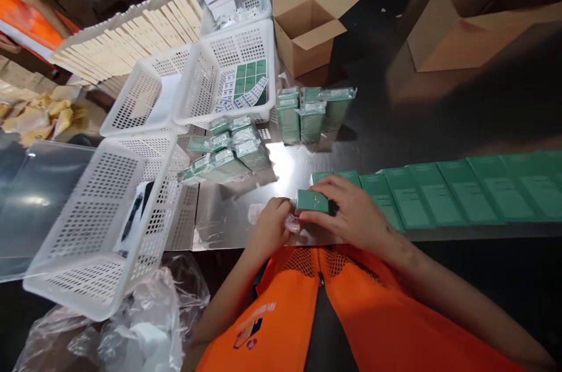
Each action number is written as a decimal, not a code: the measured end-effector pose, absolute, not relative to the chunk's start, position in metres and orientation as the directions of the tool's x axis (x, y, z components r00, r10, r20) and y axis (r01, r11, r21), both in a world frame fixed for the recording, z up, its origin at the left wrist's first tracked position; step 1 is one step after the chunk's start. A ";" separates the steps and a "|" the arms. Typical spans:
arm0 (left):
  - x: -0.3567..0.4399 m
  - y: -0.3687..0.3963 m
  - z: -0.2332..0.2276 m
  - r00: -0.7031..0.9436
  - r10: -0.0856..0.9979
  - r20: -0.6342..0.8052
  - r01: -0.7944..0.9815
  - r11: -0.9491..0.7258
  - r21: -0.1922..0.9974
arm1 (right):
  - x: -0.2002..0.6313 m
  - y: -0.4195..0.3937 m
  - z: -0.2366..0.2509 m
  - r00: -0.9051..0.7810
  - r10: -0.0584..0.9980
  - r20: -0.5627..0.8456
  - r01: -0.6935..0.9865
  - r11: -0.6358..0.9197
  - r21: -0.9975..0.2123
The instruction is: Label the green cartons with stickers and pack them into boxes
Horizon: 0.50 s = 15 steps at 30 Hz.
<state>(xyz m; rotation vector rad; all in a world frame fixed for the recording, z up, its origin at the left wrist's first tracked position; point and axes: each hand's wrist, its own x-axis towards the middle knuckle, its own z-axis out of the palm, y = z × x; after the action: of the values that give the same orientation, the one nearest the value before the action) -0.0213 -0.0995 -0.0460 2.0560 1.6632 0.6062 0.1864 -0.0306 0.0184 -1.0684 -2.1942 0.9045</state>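
Under both hands lies a shiny metal worktop (237, 208), reflective, with dark flooring or table beyond it and cardboard stacked at the back of the room. Right hand (351, 214) is closed over the top of a small green box (312, 201), fingers wrapped on its far and right side; left hand (270, 226) is pinched on the box's left end, where a bit of clear film (292, 223) bunches. Hands sit close together, both clamped on that one box, just in front of the orange vest (285, 313). Right of the right hand, a row of flat green cartons (439, 193) runs overlapped to the frame edge, about seven visible. Ahead of the hands, a loose pile of wrapped green boxes (228, 155), roughly seven or eight, exact count unclear. Farther ahead, three taller wrapped green bundles (309, 114) stand upright, side by side. Left of the left hand, a white perforated basket (88, 231) holding a dark pen-like item, hard to tell. Four white baskets in total: that near one, two more ahead-left, one of which (228, 76) has green and white label sheets inside, and a fourth behind them. Crumpled clear plastic bags (132, 325) near-left, below the basket. One open cardboard box (307, 27) far ahead, a bigger carton (474, 15) far ahead-right. Far left, a long row of cream flat packs (132, 33) and another person's orange sleeve (26, 18).
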 end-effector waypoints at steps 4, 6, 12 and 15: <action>-0.027 -0.107 -0.052 0.148 0.981 0.124 0.751 -0.193 0.631 | 0.205 0.000 0.024 -0.326 0.936 0.130 0.290 0.230 -0.929; -0.032 -0.114 -0.053 0.095 0.973 0.210 0.667 -0.218 0.712 | 0.210 0.019 0.025 -0.347 0.936 0.068 0.246 0.160 -0.956; -0.056 -0.143 -0.056 -0.168 0.934 0.314 0.544 -0.178 0.820 | 0.183 0.053 0.007 -0.641 0.763 -0.088 0.373 0.209 -0.904; -0.067 -0.159 -0.058 -0.210 0.941 0.267 0.556 -0.110 0.824 | 0.164 0.055 -0.002 -0.666 0.735 -0.129 0.450 0.258 -0.855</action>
<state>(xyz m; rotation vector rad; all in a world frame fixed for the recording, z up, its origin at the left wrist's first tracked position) -0.0669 -0.1595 -0.0580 1.6428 1.7561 1.2575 0.1643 0.0552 -0.0019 -1.0926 -2.2378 1.3676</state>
